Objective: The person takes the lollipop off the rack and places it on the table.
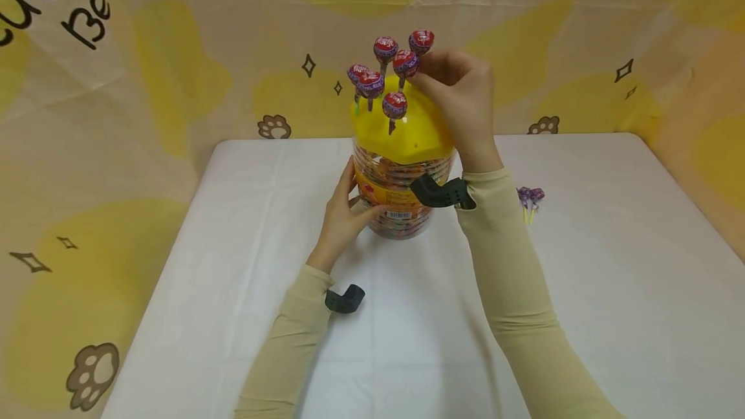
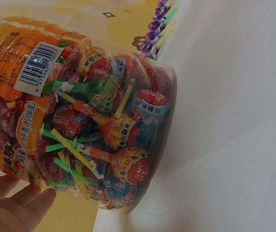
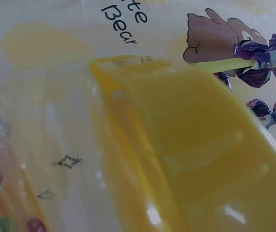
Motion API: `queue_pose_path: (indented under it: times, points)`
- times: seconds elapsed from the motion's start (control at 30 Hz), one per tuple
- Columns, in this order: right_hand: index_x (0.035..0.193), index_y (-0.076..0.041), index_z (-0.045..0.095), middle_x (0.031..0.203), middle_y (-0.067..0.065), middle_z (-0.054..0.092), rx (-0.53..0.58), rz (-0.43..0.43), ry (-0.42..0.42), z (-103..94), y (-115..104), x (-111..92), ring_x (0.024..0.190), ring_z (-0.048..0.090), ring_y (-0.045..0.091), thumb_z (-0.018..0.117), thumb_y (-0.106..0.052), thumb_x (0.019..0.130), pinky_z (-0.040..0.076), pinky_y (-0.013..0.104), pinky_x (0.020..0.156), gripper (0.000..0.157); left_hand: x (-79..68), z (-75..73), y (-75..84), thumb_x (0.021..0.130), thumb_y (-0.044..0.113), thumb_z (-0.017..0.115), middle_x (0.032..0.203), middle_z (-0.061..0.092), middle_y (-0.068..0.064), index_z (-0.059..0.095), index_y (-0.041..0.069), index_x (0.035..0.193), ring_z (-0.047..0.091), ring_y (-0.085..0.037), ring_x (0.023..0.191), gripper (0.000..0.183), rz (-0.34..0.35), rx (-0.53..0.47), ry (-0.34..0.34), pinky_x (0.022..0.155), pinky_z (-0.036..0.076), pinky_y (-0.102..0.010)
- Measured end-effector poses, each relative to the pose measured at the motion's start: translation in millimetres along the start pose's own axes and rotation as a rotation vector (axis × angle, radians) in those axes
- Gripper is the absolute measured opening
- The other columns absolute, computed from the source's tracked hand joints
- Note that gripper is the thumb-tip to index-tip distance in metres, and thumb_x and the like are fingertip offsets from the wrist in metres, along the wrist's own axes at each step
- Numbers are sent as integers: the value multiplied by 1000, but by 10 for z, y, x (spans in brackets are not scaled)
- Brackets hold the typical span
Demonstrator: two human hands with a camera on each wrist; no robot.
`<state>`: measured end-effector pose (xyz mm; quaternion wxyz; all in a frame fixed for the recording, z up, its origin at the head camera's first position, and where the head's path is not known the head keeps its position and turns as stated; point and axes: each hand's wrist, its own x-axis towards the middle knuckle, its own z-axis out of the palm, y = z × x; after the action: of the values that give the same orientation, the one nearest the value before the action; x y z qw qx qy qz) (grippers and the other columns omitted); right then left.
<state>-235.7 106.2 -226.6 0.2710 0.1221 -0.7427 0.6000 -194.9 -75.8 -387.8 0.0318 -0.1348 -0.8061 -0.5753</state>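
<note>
A clear ribbed plastic jar [image 1: 401,212] with a yellow lid [image 1: 401,138] stands on the table, filled with wrapped lollipops [image 2: 128,164]. Its orange label carries a barcode [image 2: 38,67]. My left hand [image 1: 340,225] grips the jar's lower left side, thumb in front and fingers round the back. Several lollipops with purple and red wrappers, one at the front [image 1: 395,106], stand upright on the lid. At the lid's far right, my right hand [image 1: 462,86] pinches a lollipop [image 1: 421,41] below its head; the fingertips are partly hidden. A yellow stick [image 2: 166,33] shows beside the jar.
More purple-wrapped lollipops [image 1: 530,197] lie on the white table [image 1: 611,277] to the right of the jar. A yellow patterned cloth [image 1: 559,37] hangs behind the table. Each wrist wears a black camera mount, one on the right [image 1: 436,191].
</note>
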Motion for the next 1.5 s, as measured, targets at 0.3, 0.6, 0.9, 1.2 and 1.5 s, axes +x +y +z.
queue_pose_path:
  times: [0.3, 0.6, 0.9, 1.2, 1.5]
  points:
    - [93, 5, 71, 89, 12, 70, 18, 16, 46, 2, 16, -9, 76, 61, 17, 72, -5, 81, 52, 23, 75, 16, -3, 16, 0, 81, 18, 76, 155, 20, -8, 11, 14, 153, 30, -28, 136, 97, -17, 4, 0, 106, 37, -42]
    - [93, 5, 72, 94, 10, 71, 162, 0, 117, -26, 31, -10, 79, 63, 17, 71, -3, 83, 54, 26, 80, 14, 5, 18, -6, 81, 17, 76, 155, 20, -8, 10, 13, 153, 31, -28, 136, 97, 8, -5, -2, 106, 37, -42]
    - [94, 6, 72, 96, 11, 70, 365, 41, 155, -134, 51, -119, 83, 63, 24, 71, 2, 81, 54, 29, 81, 13, 20, 21, -14, 81, 18, 76, 155, 21, -5, 10, 15, 153, 31, -25, 136, 97, 13, 3, 4, 105, 37, -41]
    - [90, 4, 73, 94, 15, 69, 383, -2, 155, -371, 142, -309, 78, 61, 25, 71, 0, 82, 54, 29, 78, 9, 25, 7, -20, 82, 18, 75, 155, 20, -5, 10, 15, 153, 30, -26, 137, 96, 9, 0, 3, 106, 37, -41]
    - [88, 11, 71, 88, 13, 70, 405, 53, 144, -621, 320, -538, 74, 61, 24, 73, 2, 80, 54, 26, 75, 12, 25, 10, -29, 83, 17, 74, 155, 20, -7, 10, 14, 153, 31, -28, 136, 95, 14, 2, -4, 106, 37, -43]
